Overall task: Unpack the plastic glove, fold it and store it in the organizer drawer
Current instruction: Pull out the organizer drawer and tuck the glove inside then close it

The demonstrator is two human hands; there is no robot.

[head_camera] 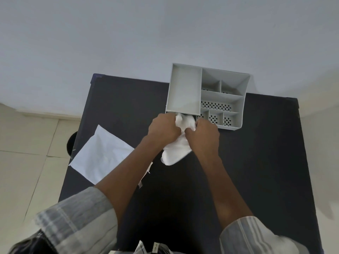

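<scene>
A thin white plastic glove hangs between both my hands above the dark table. My left hand pinches its upper part from the left, and my right hand grips it from the right. The glove's top is bunched at the front edge of the grey organizer. Its lower part droops toward me, crumpled. The organizer stands at the table's far edge, with a large plain compartment on the left and several small perforated ones on the right. Whether a drawer is open under my hands is hidden.
A flat white wrapper sheet lies on the table's left side, partly over the edge. A thin torn strip shows beside my left forearm. Pale floor tiles lie to the left, and a plain wall stands behind the table.
</scene>
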